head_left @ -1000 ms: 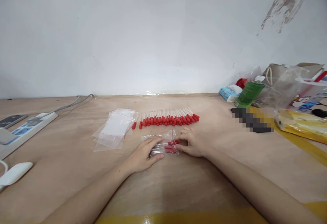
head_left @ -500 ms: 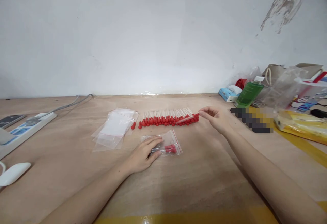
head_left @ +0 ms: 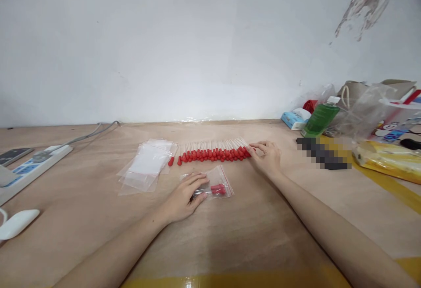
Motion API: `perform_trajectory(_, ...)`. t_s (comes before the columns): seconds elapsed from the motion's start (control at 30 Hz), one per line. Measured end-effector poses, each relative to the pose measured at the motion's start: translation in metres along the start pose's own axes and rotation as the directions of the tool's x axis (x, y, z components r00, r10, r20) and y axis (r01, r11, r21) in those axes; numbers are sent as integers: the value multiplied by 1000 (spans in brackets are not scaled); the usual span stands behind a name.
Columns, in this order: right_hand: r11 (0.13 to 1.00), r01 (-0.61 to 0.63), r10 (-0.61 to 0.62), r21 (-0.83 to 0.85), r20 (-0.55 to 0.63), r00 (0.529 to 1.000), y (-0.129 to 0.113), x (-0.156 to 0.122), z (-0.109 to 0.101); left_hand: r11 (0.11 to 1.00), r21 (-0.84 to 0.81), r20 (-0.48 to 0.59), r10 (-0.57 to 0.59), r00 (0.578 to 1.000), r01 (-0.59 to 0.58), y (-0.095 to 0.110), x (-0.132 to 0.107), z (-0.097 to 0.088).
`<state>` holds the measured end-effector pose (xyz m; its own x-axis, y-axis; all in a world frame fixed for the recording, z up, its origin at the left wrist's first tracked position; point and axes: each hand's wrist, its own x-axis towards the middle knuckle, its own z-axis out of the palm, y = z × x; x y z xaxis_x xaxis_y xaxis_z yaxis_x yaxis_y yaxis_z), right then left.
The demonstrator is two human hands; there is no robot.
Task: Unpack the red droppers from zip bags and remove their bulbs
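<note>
Droppers (head_left: 213,153) with red bulbs and thin pale tubes lie side by side in a long row, bulbs toward me. At the right end of the row, my right hand (head_left: 268,156) is closed, thumb and fingertips pinching a dropper's red bulb, partly hidden by the fingers. My left hand (head_left: 187,193) lies over a clear zip-lock bag (head_left: 219,174) and holds it against the table, fingers and thumb curved around its left part. Red bulbs (head_left: 218,189) show inside the bag; their tubes are mostly covered by the hand.
Flat clear zip bags (head_left: 148,163) are stacked left of the row. Further left are a power strip (head_left: 33,165), a phone (head_left: 15,154) and a white device (head_left: 19,224). A green bottle (head_left: 320,117), tissue pack (head_left: 292,120) and yellow package (head_left: 388,161) stand or lie right.
My right hand has moved left and slightly down; the dropper it held slantwise over the row is now at the row's right end. My left hand and the bag have stayed put.
</note>
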<state>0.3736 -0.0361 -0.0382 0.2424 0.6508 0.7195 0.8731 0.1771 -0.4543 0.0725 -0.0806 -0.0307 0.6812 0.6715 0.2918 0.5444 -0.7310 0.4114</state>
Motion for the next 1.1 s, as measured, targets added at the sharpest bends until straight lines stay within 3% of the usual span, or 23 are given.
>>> perform_trajectory(0.07, 999, 42, -41, 28, -16, 999, -8, -4, -4, 1000, 7, 9, 3, 1000, -3, -1, 1, -2)
perform_trajectory(0.17, 962, 182, -210, 203, 124, 970, -25, -11, -11, 998, 22, 109, 59, 992, -62, -1, 2, -9)
perform_trajectory(0.3, 834, 316, -475, 453, 298, 828, -52, -21, -19, 971, 73, 221, 208, 953, -229, 1, 2, -18)
perform_trajectory(0.4, 729, 366, -635, 579, 371, 677, -67, -29, -19, 958, 140, 76, 240, 968, -249, -1, 3, -16)
perform_trajectory(0.5, 642, 370, -745, 671, 432, 508, -71, -36, -14, 970, 225, -196, 141, 970, -95, -5, 5, -12)
perform_trajectory(0.57, 635, 357, -761, 685, 475, 442, -71, -40, -12, 977, 213, -321, 48, 946, 23, -5, 5, -11)
perform_trajectory(0.6, 641, 360, -759, 678, 491, 428, -70, -42, -11, 982, 178, -332, 3, 943, 60, -4, 4, -12)
perform_trajectory(0.67, 661, 390, -747, 641, 510, 427, -70, -44, -12, 993, 85, -245, -60, 968, 83, 4, 2, -13)
perform_trajectory(0.73, 694, 428, -719, 580, 521, 460, -72, -45, -15, 999, 10, -101, -46, 994, 47, 15, 0, -14)
perform_trajectory(0.9, 795, 435, -603, 422, 476, 640, -79, -50, -18, 986, -100, 104, 143, 984, -133, 32, -3, -16)
perform_trajectory(0.97, 807, 441, -586, 392, 440, 681, -78, -49, -18, 966, -187, 143, 208, 968, -180, 27, -2, -17)
perform_trajectory(1.03, 798, 459, -600, 391, 433, 673, -74, -45, -18, 948, -258, 128, 224, 966, -186, 18, 0, -16)
perform_trajectory(1.1, 765, 481, -643, 429, 452, 618, -70, -42, -17, 958, -261, 51, 136, 989, -119, 8, 2, -14)
